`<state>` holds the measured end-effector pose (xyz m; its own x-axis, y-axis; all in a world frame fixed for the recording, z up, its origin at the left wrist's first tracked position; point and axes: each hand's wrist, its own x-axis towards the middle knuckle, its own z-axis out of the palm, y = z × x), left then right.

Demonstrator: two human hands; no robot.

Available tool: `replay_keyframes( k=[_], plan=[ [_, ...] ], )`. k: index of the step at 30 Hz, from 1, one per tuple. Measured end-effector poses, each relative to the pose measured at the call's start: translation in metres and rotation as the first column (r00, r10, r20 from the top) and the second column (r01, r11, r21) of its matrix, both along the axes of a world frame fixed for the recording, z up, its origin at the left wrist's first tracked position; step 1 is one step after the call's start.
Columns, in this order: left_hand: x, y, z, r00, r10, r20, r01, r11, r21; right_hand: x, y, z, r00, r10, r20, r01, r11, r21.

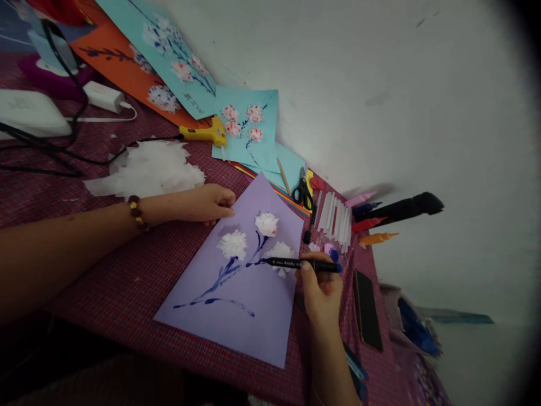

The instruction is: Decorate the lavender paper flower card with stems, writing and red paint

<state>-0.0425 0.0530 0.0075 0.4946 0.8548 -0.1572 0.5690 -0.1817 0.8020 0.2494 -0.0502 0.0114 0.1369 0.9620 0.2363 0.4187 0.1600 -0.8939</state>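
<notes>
Holding a black marker (298, 263), the right hand (322, 288) is closed around it near its blue back end, just off the right side of the purple paper (249, 321). The pen lies almost flat and its tip points left, right beside a white tissue flower (281, 250); I cannot tell if the tip touches the paper. The left hand (208, 203) rests with curled fingers on the top left edge of the sheet, pressing down and gripping nothing. The two hands are well apart, with the flowers and the blue stems (224, 273) between them.

I think the marker is light, stiff and smooth, so it could slip; a grip closer to the tip would give more control. The paper looks thin and bendy and may slide on the red checked cloth (127, 282), so it is best held flat at a bare edge. The flowers look soft and would squash if pressed
</notes>
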Motion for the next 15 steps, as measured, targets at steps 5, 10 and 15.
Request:
replay_keyframes(
  k=[5,10,15],
  plan=[
    [-0.0008,0.0007,-0.0021,1.000,-0.005,-0.003,0.005,1.000,-0.006,0.0001,0.0011,0.0006,1.000,0.021,-0.009,-0.021,1.000,-0.001],
    [0.0005,0.0004,-0.0012,1.000,-0.008,0.003,0.008,1.000,-0.004,-0.0004,0.0015,0.0021,1.000,0.010,0.014,-0.010,1.000,0.007],
    [-0.0003,-0.0001,0.0001,1.000,0.000,0.000,0.000,1.000,-0.001,-0.0005,0.0010,0.0019,1.000,0.006,0.028,-0.006,1.000,0.013]
  ],
)
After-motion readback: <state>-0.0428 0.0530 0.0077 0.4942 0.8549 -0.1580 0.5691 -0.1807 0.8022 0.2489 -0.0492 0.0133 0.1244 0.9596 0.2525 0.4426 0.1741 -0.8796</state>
